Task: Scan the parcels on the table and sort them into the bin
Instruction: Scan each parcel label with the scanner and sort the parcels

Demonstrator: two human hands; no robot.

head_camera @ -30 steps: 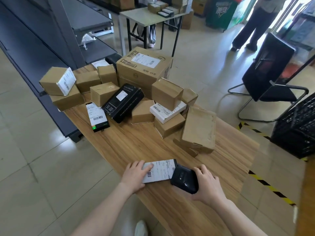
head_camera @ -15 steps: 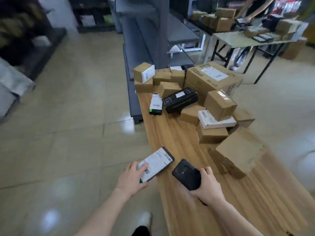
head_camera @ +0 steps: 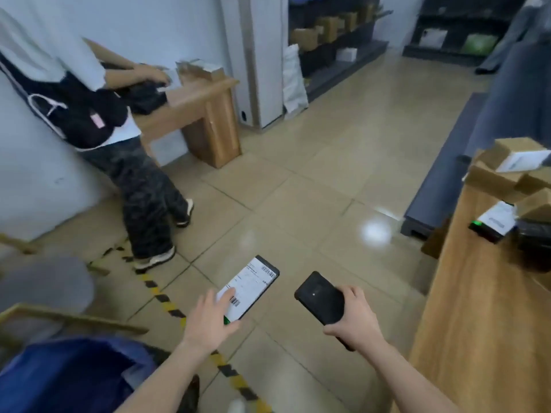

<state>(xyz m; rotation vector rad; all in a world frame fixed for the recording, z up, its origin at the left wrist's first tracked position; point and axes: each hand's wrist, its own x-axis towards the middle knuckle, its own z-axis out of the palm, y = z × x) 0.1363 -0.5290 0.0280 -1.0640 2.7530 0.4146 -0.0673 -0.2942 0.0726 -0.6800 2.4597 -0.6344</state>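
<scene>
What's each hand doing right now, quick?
Left hand: holds the flat labelled parcel over the floor.
Right hand: grips the black scanner.

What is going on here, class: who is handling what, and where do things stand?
A person is sorting parcels. The left hand holds a flat black parcel with a white shipping label, and the right hand grips a black handheld scanner. Both are out over the tiled floor, left of the wooden table, where cardboard boxes lie. A blue container, blurred, sits at lower left; the parcel is not yet in it. Another person stands at a counter behind.
</scene>
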